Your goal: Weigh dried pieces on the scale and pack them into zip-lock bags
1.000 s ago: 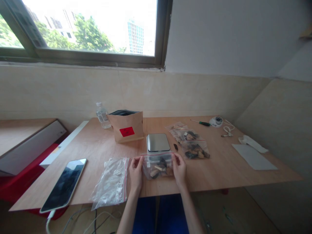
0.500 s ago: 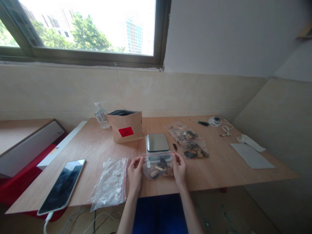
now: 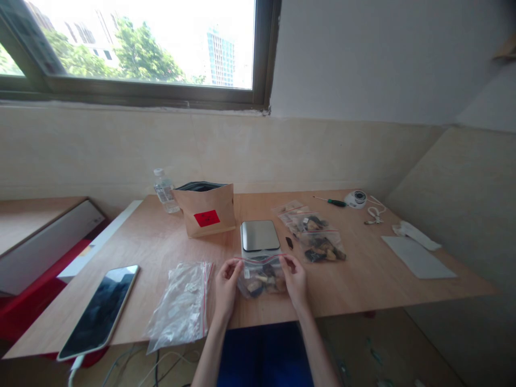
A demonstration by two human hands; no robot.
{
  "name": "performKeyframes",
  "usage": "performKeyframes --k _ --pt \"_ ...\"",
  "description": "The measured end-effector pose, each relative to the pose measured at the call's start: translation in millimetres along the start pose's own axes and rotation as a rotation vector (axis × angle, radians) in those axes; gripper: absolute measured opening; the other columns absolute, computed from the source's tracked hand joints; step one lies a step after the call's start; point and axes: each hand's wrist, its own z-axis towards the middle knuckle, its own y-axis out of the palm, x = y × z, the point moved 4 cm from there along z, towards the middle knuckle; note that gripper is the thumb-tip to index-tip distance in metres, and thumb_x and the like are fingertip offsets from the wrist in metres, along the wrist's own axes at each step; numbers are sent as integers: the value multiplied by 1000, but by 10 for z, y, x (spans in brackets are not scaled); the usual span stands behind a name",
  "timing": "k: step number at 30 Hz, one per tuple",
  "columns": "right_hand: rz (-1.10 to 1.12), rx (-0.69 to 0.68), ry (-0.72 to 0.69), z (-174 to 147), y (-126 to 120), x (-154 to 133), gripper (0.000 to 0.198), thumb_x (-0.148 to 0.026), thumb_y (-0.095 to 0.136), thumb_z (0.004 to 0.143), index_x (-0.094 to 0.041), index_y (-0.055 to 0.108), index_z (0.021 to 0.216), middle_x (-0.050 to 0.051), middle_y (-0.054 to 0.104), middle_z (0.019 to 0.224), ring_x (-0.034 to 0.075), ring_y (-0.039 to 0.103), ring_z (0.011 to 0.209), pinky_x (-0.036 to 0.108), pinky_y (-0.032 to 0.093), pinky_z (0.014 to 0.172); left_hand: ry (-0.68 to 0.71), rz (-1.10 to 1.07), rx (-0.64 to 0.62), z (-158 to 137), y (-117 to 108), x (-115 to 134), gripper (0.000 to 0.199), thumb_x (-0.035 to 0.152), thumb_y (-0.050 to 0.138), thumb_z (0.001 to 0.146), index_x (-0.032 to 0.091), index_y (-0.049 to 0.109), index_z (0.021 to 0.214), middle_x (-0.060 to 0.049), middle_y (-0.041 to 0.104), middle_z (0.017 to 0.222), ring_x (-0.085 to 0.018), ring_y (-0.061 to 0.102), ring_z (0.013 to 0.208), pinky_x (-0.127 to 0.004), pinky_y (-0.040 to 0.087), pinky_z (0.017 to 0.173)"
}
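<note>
I sit at a wooden tabletop (image 3: 363, 279) under a window. My left hand (image 3: 226, 285) and right hand (image 3: 295, 279) each pinch one top corner of a small clear zip bag (image 3: 262, 275) with a red seal strip, filled with dark and pale chunks. Both grips are closed on the strip between thumb and fingertips. The bag rests on the tabletop close to the near edge, just in front of a small silver scale (image 3: 260, 235).

To press the seal well, I judge that I should keep the strip flat and taut between my hands, then slide thumb and finger along it without skipping a stretch, holding the chunks down away from the seal.

A stack of empty clear bags (image 3: 181, 301) lies to my left, a phone (image 3: 99, 309) beyond it. A brown paper bag (image 3: 207, 212) with a red label stands behind, a water bottle (image 3: 163, 191) beside it. Filled bags (image 3: 318, 239) lie to the right of the scale.

Compared with a second ago, my hands sit closer together on the strip, and the bag looks slightly more bunched. Everything else on the tabletop is unchanged.
</note>
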Motion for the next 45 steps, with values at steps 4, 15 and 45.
performKeyframes --k 4,15,45 --pt "-12 68 -16 19 -40 38 37 -50 62 75 -15 65 85 10 70 84 22 65 81 35 51 77 -15 2 -8 -1 -10 8 24 39 69 70 16 68 77 -4 69 77 -17 61 74 -25 45 70" --pt "-31 108 -32 -3 -60 4 35 -49 61 77 -15 65 83 9 70 84 21 64 81 33 50 76 -18 -11 47 -7 -33 -23 25 40 69 70 17 68 79 -2 67 76 -16 59 72 -24 44 68" --pt "122 -60 67 -45 1 -113 30 -46 63 77 -17 65 83 5 69 81 19 64 78 29 50 72 6 71 -59 -59 10 29 28 40 64 76 16 69 88 -5 70 85 -18 61 77 -24 45 68"
